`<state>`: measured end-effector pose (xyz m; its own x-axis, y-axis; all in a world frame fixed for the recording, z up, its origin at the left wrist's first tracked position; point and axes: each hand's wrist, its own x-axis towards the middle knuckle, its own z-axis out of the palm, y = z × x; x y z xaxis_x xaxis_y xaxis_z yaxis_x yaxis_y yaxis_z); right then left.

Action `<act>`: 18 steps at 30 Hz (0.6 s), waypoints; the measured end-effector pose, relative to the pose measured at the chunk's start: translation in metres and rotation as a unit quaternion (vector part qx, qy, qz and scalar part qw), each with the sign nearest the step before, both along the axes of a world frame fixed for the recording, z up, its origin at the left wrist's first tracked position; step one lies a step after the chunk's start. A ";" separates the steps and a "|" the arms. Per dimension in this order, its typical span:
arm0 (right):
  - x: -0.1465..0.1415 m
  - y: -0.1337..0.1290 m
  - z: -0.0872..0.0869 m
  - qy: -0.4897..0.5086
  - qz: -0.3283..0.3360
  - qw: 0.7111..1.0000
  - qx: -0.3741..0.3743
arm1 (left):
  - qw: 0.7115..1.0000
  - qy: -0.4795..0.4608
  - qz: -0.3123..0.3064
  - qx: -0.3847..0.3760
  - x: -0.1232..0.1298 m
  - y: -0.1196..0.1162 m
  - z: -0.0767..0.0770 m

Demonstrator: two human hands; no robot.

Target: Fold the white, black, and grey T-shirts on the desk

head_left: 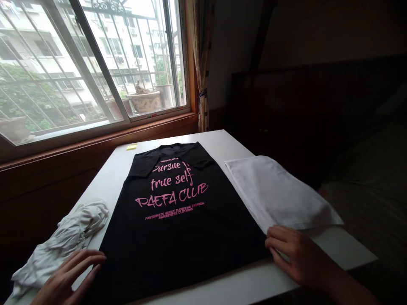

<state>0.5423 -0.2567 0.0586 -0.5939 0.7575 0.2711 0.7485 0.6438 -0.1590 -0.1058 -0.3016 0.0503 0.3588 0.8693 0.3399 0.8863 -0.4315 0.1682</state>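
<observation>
A black T-shirt (178,250) with pink lettering lies flat on a white table, its collar toward the window and both sleeves folded in over the front. At the lower left, the fingertips and thumb of my left hand (71,273) pinch the shirt's side edge near the hem. My right hand (294,252) is closed on the opposite hem corner, its fingertips partly hiding the cloth there. Just beyond the right hand lies a folded white cloth (280,192). Beside my left hand is a crumpled white garment (74,228).
The white table (219,142) stands below a barred sliding window (95,63). A small yellow paper (131,147) lies at its far left corner. A tied curtain (203,84) hangs beside the window. Dark furniture (280,110) stands at the right.
</observation>
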 end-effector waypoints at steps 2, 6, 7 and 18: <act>-0.013 0.009 0.007 0.011 0.004 1.000 0.007 | 1.000 0.012 -0.012 0.017 0.003 0.024 -0.001; -0.066 0.040 0.018 0.067 0.031 0.997 0.017 | 0.999 0.039 0.005 0.023 0.021 0.079 -0.016; -0.084 0.049 0.018 0.081 0.038 0.996 0.019 | 0.999 0.042 0.015 0.018 0.028 0.093 -0.021; -0.220 0.172 -0.055 0.000 0.078 0.990 -0.115 | 0.989 0.084 0.100 -0.066 0.103 0.166 -0.062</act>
<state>0.3226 -0.0849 0.0034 -0.7087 0.6982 0.1017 0.6431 0.6985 -0.3139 -0.0027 -0.1360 -0.0114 0.2173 0.9615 0.1684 0.9719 -0.2291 0.0539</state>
